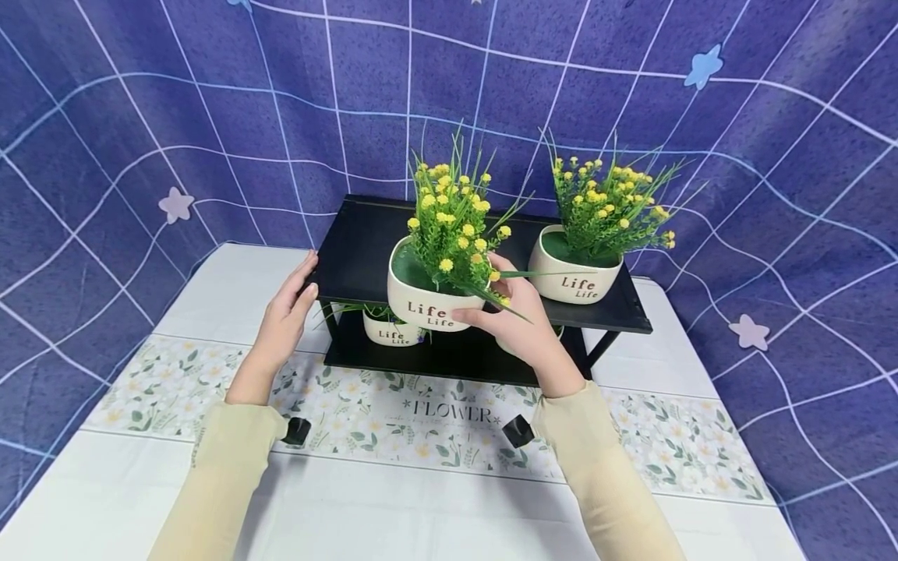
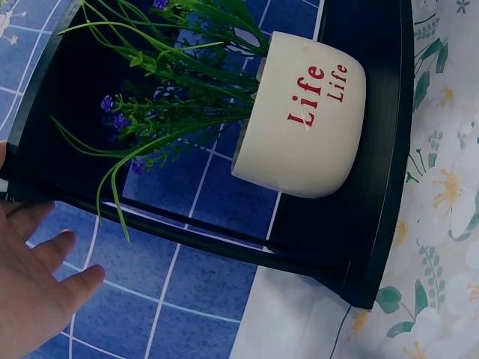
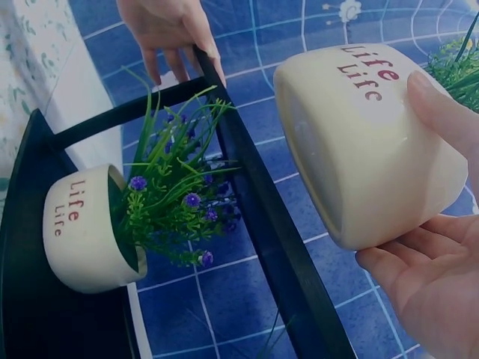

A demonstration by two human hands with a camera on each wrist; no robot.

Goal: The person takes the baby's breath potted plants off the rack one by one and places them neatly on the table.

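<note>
My right hand (image 1: 522, 323) grips a cream flower pot (image 1: 414, 300) marked "Life", planted with yellow artificial flowers (image 1: 449, 214). Thumb on the front, fingers round the side, it holds the pot tilted above the front edge of a black two-tier shelf (image 1: 358, 245). The right wrist view shows the pot's underside (image 3: 310, 161) off the shelf. At the shelf's left end, my left hand (image 1: 277, 319) touches the upper board's edge with nearly straight fingers. A second yellow-flowered pot (image 1: 575, 273) stands on the right of the upper board.
On the lower board sits a pot with purple flowers (image 1: 393, 331); another pot there is mostly hidden behind my right hand. A floral runner (image 1: 449, 425) crosses the white table (image 1: 421, 506) before the shelf. A blue grid-patterned curtain (image 1: 245, 101) hangs behind.
</note>
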